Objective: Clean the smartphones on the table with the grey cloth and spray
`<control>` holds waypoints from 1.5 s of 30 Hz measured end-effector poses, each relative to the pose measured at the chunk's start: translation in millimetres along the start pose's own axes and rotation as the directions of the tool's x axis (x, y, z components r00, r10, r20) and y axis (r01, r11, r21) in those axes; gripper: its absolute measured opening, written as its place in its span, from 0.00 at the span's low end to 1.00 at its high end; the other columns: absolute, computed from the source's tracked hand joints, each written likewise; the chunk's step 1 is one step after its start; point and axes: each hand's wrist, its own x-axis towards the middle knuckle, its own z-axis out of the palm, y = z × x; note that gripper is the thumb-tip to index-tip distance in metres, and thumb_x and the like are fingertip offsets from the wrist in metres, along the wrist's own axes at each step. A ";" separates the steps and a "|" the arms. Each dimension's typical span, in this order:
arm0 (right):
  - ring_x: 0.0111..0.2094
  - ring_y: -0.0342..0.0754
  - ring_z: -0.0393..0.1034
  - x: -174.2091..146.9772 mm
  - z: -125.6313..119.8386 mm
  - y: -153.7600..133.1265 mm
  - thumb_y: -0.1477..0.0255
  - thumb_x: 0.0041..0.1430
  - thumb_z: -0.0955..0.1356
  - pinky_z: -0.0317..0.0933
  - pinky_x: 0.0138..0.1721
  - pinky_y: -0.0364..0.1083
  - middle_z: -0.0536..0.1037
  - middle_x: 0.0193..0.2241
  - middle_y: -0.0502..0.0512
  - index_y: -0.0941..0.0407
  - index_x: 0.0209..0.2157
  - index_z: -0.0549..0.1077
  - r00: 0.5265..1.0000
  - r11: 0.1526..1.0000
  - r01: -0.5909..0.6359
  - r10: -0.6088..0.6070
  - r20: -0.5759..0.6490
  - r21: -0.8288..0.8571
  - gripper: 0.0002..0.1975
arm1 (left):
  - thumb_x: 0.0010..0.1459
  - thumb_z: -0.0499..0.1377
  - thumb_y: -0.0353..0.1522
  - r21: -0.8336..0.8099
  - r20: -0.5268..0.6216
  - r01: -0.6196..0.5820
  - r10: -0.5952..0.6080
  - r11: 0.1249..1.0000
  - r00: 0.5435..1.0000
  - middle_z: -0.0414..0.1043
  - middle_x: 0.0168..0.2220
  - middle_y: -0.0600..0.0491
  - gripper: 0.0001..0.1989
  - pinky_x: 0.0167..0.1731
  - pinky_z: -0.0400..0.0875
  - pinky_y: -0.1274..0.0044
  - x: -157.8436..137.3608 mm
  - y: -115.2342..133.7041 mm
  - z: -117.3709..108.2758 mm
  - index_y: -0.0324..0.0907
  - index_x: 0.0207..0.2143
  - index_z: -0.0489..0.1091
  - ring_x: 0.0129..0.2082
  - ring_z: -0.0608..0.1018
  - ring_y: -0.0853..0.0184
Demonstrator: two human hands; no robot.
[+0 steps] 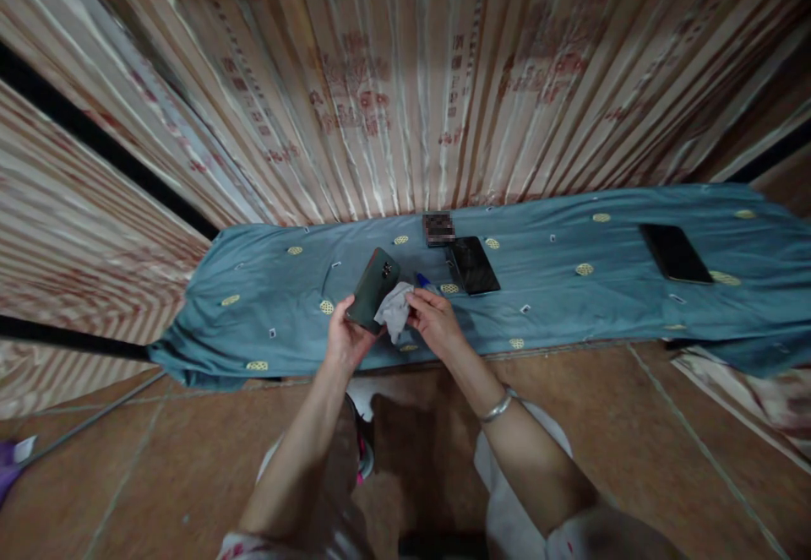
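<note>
My left hand (347,336) is closed around the lower end of a dark smartphone (371,290), its camera side facing up. In my right hand (436,321) a crumpled light-grey cloth (395,311) is pinched between thumb and fingers. The cloth overlaps the phone's right lower edge; whether it presses on the phone I cannot tell. Just beyond my right fingers lies a small blue object (423,280), partly hidden. A black flat tablet-like device (475,265) rests to the right of it, with a small blurred dark item (438,228) touching its far corner.
Another black tablet-like device (677,253) lies farther right on the teal patterned cloth (551,315) covering a long low surface. Striped curtains (393,104) hang close behind. Dark poles (114,146) stand at the left. Brown floor tiles (209,459) run along the front.
</note>
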 end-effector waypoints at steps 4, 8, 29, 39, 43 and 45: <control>0.27 0.42 0.72 1.3 -3.3 -8.7 0.67 0.33 0.80 0.69 0.30 0.42 0.79 0.25 0.47 0.55 0.25 0.77 0.999 0.996 0.011 -0.007 -0.053 0.084 0.15 | 0.54 0.54 0.34 -0.094 -0.019 0.023 -0.025 0.995 1.000 0.77 0.28 0.50 0.08 0.28 0.74 0.69 -8.1 -6.5 7.7 0.40 0.32 0.71 0.27 0.78 0.62; 0.28 0.42 0.73 2.6 -8.8 -14.0 0.70 0.34 0.79 0.69 0.31 0.42 0.80 0.25 0.47 0.55 0.25 0.77 0.997 0.992 0.031 -0.022 -0.072 0.126 0.13 | 0.56 0.53 0.34 -0.103 0.030 0.091 -0.089 0.990 0.996 0.78 0.30 0.48 0.10 0.30 0.75 0.67 -9.9 -7.2 9.0 0.39 0.35 0.71 0.30 0.79 0.61; 0.25 0.44 0.73 5.8 -17.9 -15.8 0.70 0.34 0.79 0.68 0.26 0.42 0.80 0.24 0.48 0.55 0.24 0.77 0.991 0.998 0.004 0.004 -0.133 0.062 0.13 | 0.42 0.67 0.34 0.870 0.494 -0.397 0.538 -0.293 0.684 0.63 0.59 0.38 0.37 0.58 0.61 0.57 58.9 -10.8 -43.9 0.39 0.57 0.67 0.59 0.66 0.46; 0.26 0.43 0.74 2.2 -18.2 -19.3 0.67 0.35 0.80 0.69 0.28 0.41 0.80 0.25 0.48 0.55 0.26 0.77 0.999 0.999 0.000 0.001 -0.039 0.032 0.15 | 0.57 0.57 0.44 0.817 0.470 -0.573 0.502 0.063 0.726 0.65 0.60 0.42 0.24 0.60 0.59 0.60 40.1 -13.2 -23.2 0.41 0.52 0.72 0.62 0.64 0.53; 0.27 0.43 0.74 1.8 -15.8 -16.6 0.68 0.39 0.79 0.69 0.30 0.42 0.80 0.25 0.48 0.55 0.27 0.77 1.000 1.000 -0.015 0.015 -0.001 0.013 0.13 | 0.55 0.55 0.54 0.489 0.257 -0.302 0.196 0.818 0.946 0.78 0.37 0.44 0.28 0.36 0.73 0.71 20.8 -20.6 -6.4 0.38 0.37 0.77 0.38 0.78 0.60; 0.27 0.44 0.74 1.9 -13.8 -15.3 0.69 0.39 0.78 0.69 0.30 0.42 0.80 0.25 0.48 0.54 0.27 0.76 1.000 1.000 -0.018 0.018 -0.009 0.018 0.12 | 0.50 0.63 0.49 0.351 0.242 -0.173 0.090 0.920 0.966 0.77 0.31 0.48 0.23 0.29 0.70 0.76 12.2 -24.7 -0.4 0.37 0.33 0.77 0.31 0.77 0.66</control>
